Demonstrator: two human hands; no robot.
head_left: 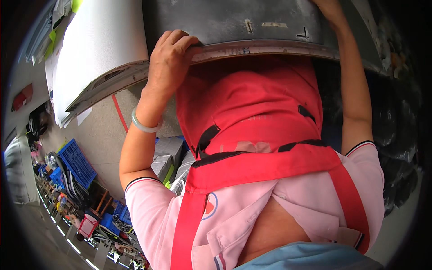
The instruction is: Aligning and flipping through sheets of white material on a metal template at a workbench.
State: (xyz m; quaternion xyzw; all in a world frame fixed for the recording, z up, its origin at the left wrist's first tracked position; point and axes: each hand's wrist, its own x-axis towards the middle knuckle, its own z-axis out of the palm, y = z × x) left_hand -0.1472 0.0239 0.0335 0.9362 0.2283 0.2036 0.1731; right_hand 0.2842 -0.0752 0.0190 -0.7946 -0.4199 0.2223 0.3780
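Observation:
My left hand (173,56) rests at the front edge of a dark grey worktable (234,22), its fingers curled and pressed together. The thumb and whatever lies under the fingers are hidden. A pale bracelet (146,122) circles that wrist. Just left of this hand, a thick stack of white sheets (101,49) bends down over the table edge. My right hand (330,10) reaches over the far right of the tabletop. Its fingers run out of the picture at the top, so I cannot see what they touch.
A red apron (252,108) hangs between me and the table edge. Wrapped grey bundles (166,157) sit on the floor at my left. Beyond them stand a blue plastic crate (77,163) and cluttered goods. Dark plastic-covered items (396,135) are at the right.

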